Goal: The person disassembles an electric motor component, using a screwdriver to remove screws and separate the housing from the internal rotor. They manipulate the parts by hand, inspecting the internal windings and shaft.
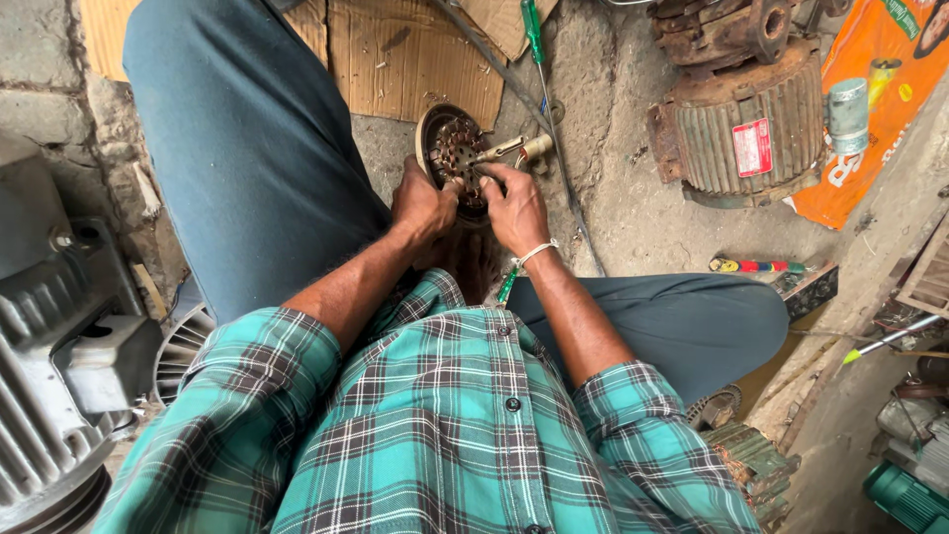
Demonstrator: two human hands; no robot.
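A round motor stator (450,153) with copper windings stands tilted on the concrete floor between my knees. My left hand (423,203) grips its lower left rim, fingers on the windings. My right hand (514,206) holds the lower right edge, with a white thread band on the wrist. A small brass-tipped part with wires (519,149) sticks out just right of the stator, above my right fingers. I cannot tell whether my right hand touches it.
A rusty finned motor (746,119) sits at upper right beside an orange bag (880,109). Green-handled screwdriver (534,30) lies at the top, cardboard (415,59) behind the stator. A grey motor (49,366) is at left; a red-yellow tool (756,265) lies right.
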